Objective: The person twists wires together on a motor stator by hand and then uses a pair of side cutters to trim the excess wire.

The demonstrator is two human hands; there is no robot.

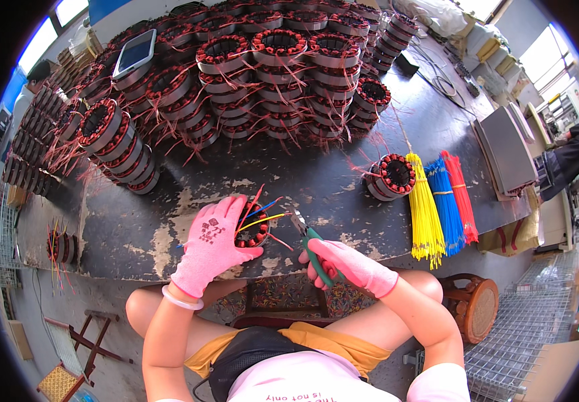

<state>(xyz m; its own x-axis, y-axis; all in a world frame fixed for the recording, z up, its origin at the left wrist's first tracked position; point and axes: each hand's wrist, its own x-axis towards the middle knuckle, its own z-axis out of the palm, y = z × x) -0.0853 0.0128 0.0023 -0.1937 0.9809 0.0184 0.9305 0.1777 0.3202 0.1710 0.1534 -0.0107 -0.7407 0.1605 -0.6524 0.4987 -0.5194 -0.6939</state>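
At the table's near edge lies a motor stator [256,236], a ring with red-edged windings. My left hand [203,241], in a pink glove, is closed over its left side and hides that part. Red, blue and yellow lead wires [267,219] stick out of the stator toward the right. In a matching glove, my right hand [355,263] grips green-handled cutting pliers [312,249]. Their metal jaws point up and left, close to the wire ends; whether they touch a wire I cannot tell.
Tall stacks of stators [279,74] fill the table's far side, with a tablet-like device [135,51] on top. To the right stand a single stator [391,177] and yellow [426,214], blue [444,201] and red [461,191] wire bundles. A wooden drum-shaped stool [480,309] is below.
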